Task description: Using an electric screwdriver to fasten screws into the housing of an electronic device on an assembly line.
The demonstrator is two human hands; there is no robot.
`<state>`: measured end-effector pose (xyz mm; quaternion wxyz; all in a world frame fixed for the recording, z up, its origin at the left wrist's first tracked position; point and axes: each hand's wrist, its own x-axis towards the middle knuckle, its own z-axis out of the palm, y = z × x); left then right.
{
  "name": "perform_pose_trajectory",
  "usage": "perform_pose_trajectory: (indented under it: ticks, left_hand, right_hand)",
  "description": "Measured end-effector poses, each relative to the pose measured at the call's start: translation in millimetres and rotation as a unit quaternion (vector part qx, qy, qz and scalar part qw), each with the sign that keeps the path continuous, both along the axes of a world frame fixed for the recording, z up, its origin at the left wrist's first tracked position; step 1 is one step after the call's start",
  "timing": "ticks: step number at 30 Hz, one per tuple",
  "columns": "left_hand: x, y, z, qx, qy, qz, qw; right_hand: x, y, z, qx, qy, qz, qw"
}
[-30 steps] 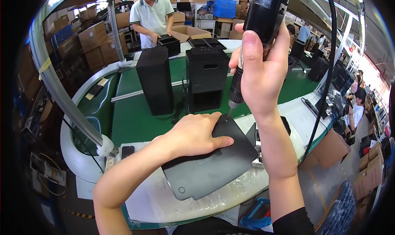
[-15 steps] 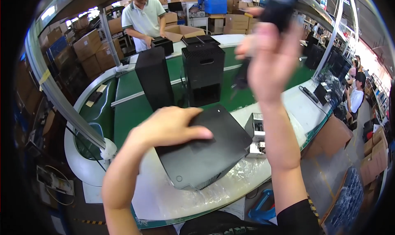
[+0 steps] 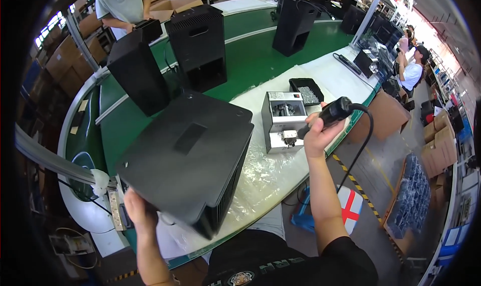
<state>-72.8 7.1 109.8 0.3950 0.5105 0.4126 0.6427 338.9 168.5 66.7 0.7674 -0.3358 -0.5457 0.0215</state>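
A large black box-shaped casing (image 3: 200, 150) with vents along its side rests on the plastic-covered worktop in front of me. My left hand (image 3: 139, 212) grips its near left edge; the thumb is partly hidden by the casing. My right hand (image 3: 319, 137) is closed around a black corded electric screwdriver (image 3: 334, 112), its cable hanging down on the right. The screwdriver's front end points at a small grey-and-white screw feeder (image 3: 284, 113), close to the feeder's lower front. Whether the tip touches a screw there is too small to tell. A black tray of small screws (image 3: 307, 91) stands behind the feeder.
Two black casings (image 3: 198, 45) stand upright on the green conveyor (image 3: 245, 60), another (image 3: 294, 25) farther right. Across it a person (image 3: 123, 10) handles a black part. A metal post (image 3: 55, 160) rises at left. A blue-and-white stool (image 3: 350, 208) is below the worktop.
My right hand has brought the screwdriver down from high up to the feeder. The left hand has moved from the casing's top to its left edge. My view has shifted right.
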Motion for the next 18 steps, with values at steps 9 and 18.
perform_pose_trajectory:
  ticks: [9, 18]
  left_hand:
    - [42.3, 77.4, 65.4, -0.294, 0.251, -0.121, 0.914]
    - [34.0, 92.3, 22.7, -0.241, 0.514, -0.172, 0.805]
  right_hand:
    - [-38.8, -65.8, 53.0, -0.043, 0.002, 0.047, 0.998]
    - [-157.9, -85.2, 149.8, 0.007, 0.123, 0.113, 0.986]
